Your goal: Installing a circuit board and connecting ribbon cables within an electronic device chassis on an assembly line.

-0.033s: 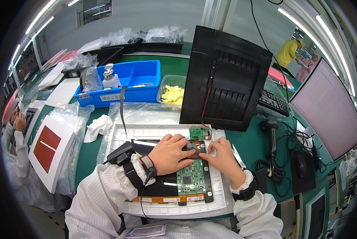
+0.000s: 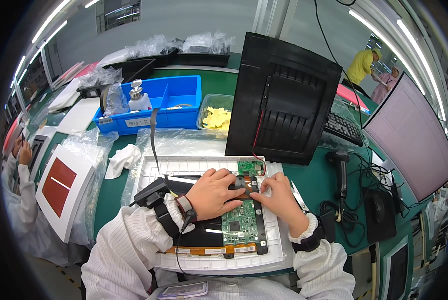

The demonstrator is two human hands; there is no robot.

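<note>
A display panel with a black back (image 2: 201, 227) lies in a white plastic frame (image 2: 156, 164). My left hand (image 2: 211, 195) rests over it, fingers apart, the index tip on a dark strip beside an orange flex cable (image 2: 244, 186). My right hand (image 2: 280, 201) is closed in a pinch at the right end of that cable; whatever it may grip is too small to make out. Below the fingers sits a green circuit board (image 2: 240, 225). A smaller green board (image 2: 250, 168) lies above, with red and black wires. Another orange flex strip (image 2: 239, 248) runs along the panel's near edge.
A black monitor-like housing (image 2: 289, 100) stands behind the frame. Around it are a blue bin (image 2: 181, 90) with a pump bottle (image 2: 138, 97), a tub of yellow pieces (image 2: 216, 119), a barcode scanner (image 2: 339, 172), a mouse (image 2: 378, 207) and a screen (image 2: 414, 135). Another person's hand (image 2: 25, 152) is at far left.
</note>
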